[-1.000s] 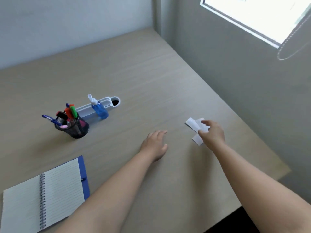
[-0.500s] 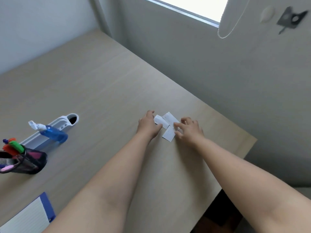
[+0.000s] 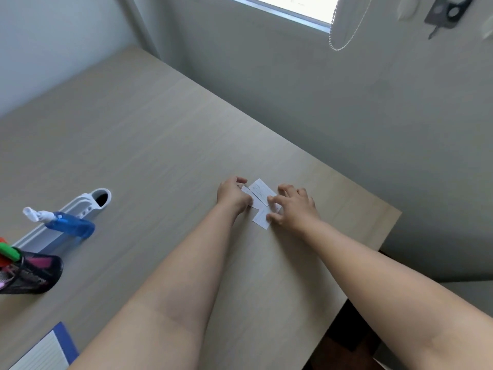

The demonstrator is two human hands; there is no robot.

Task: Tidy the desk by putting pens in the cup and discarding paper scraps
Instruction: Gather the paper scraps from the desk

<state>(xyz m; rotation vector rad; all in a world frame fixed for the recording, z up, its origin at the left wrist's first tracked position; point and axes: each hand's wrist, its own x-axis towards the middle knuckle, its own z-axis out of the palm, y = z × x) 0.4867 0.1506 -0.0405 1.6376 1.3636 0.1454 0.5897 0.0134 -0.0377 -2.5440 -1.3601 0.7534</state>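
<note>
The desk [image 3: 149,145] is a pale wood-grain top set into a corner of grey walls; a window [image 3: 290,6] shows bright at the upper edge, with a beaded cord [image 3: 344,36] looping down beside it and a dark bracket [image 3: 445,12] fixed to the wall at far right. Both hands work close together near the desk's right edge, pressed down on the paper scraps [image 3: 260,200]; the left hand [image 3: 232,196] is curled over the scraps' left end, the right hand [image 3: 294,206] has its fingers spread with the tips on the right end; whether either has pinched a scrap clear of the wood I cannot tell. The scraps are small white slips that overlap, lying flat between the two hands. Well apart at far left stands the black mesh cup [image 3: 32,273] with pens [image 3: 9,253] in it, cut off by the frame; behind it a blue spray bottle [image 3: 66,225] stands in front of a white tray [image 3: 80,209]; a notebook [image 3: 45,351] corner shows at the bottom left.
</note>
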